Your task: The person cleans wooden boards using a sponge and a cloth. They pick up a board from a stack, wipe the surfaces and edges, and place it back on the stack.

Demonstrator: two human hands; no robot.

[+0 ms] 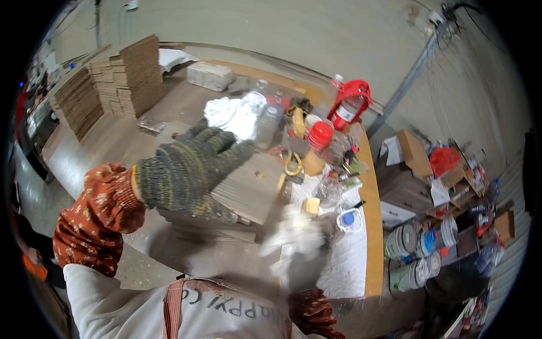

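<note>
The left hand [189,169], in a dark knitted glove, lies flat on top of a small stack of thin brown boards [237,198] at the centre of the desk [370,237]. Its grip is spread: fingers extended toward 1 o'clock and pressing down, pinching nothing. The patterned red sleeve [96,220] enters from 8 o'clock, with the forearm level and the wrist straight.

The right hand [299,246], in a pale glove, shows at 5 o'clock from the stack, heavily blurred. Whether its grip is spread or pressed together cannot be told, nor whether it holds anything. It hovers over the white cloth [347,265] that covers the near end of the desk.

Progress, as a judgement: the small stack under the left hand holds only a few boards, while two tall stacks of like boards [110,85] stand well apart at 10 o'clock on the far side of the desk. This suggests that much of the stacking is done and that the centre stack is the batch in hand, not yet moved to the tall stacks.

At 2 o'clock from the stack lies clutter: a red-lidded jar [320,135], a red lantern-shaped object [350,104], clear plastic bottles [268,121] and a crumpled white rag [234,113]. Paint cans [401,243] sit on the floor at 4 o'clock.
</note>
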